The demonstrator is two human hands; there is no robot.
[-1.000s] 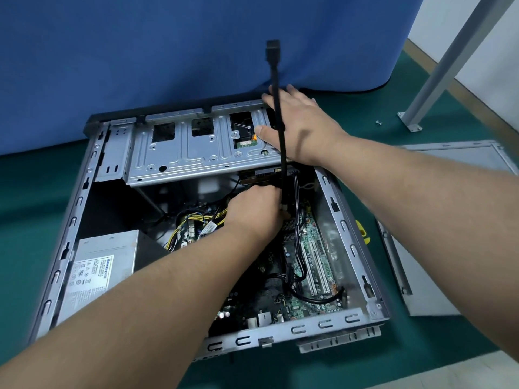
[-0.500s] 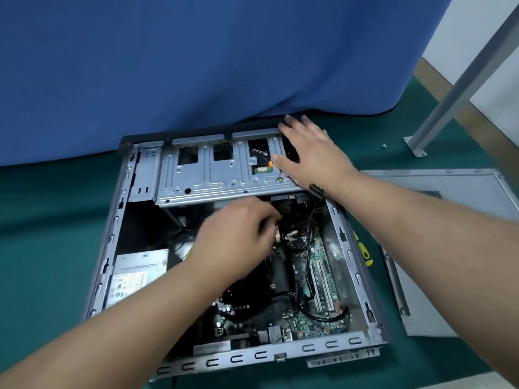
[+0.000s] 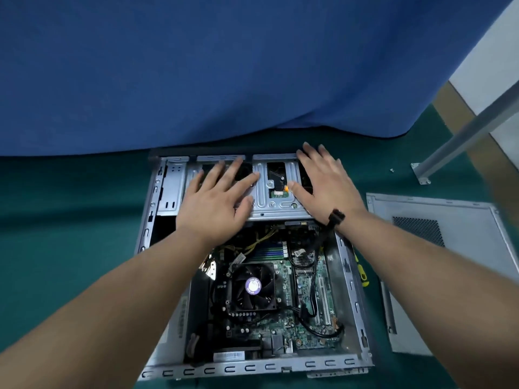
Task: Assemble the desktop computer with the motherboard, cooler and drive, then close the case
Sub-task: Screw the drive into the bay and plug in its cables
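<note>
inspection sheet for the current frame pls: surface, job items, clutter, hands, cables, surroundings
Surface: green mat, case lying open on it.
Job's things: case open; motherboard and cooler fan inside; drive cage at the far end; side panel off, lying to the right.
Clutter: yellow-handled screwdriver between case and panel; small screw near the post base.
Grippers: left hand and right hand flat on the cage, no grip on anything.
Cables: black connector by the right wrist; yellow wires below the cage.
Surroundings: blue curtain behind; metal post at right.
</note>
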